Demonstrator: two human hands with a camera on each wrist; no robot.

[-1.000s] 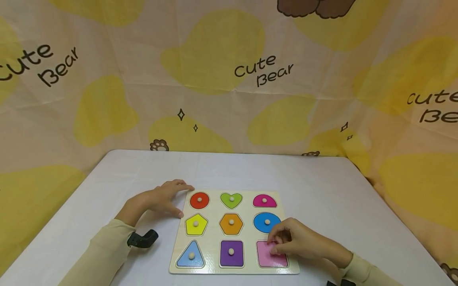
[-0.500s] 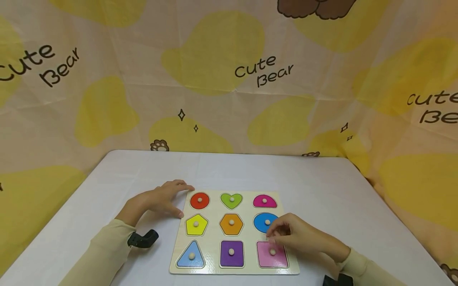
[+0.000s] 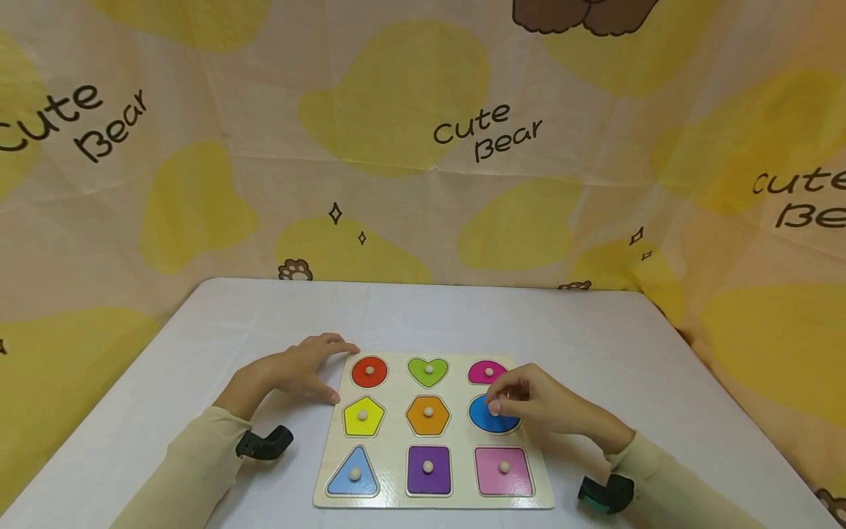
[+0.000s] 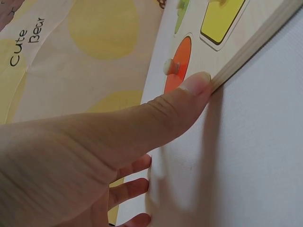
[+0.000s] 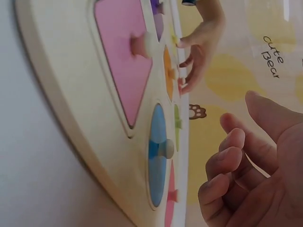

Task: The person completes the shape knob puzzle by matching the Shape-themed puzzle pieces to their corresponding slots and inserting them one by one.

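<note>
A wooden knob puzzle board [image 3: 395, 441] lies flat on the table, several coloured shapes seated in it. My left hand [image 3: 297, 369] rests at the board's far left corner; in the left wrist view its thumb [image 4: 156, 118] touches the edge near the red circle [image 4: 182, 61]. Over the blue oval [image 3: 485, 422] hovers my right hand [image 3: 548, 400], partly hiding that piece. Seen from the right wrist, the right fingers [image 5: 225, 161] are loosely bent, apart from the thumb, and hold nothing. The oval's knob [image 5: 166, 148] stands apart from them. The pink square [image 3: 489, 481] is fully visible.
The white table [image 3: 423, 316] reaches back to a yellow patterned cloth backdrop [image 3: 396, 95]. Black devices sit at both wrists, the left one [image 3: 264, 443] and the right one [image 3: 608, 494]. A magenta half-circle [image 3: 479, 373] lies just beyond the oval.
My right hand has moved away from the pink square's knob, up the board to the blue oval. The pink square stays seated in the board. My left hand has not moved.
</note>
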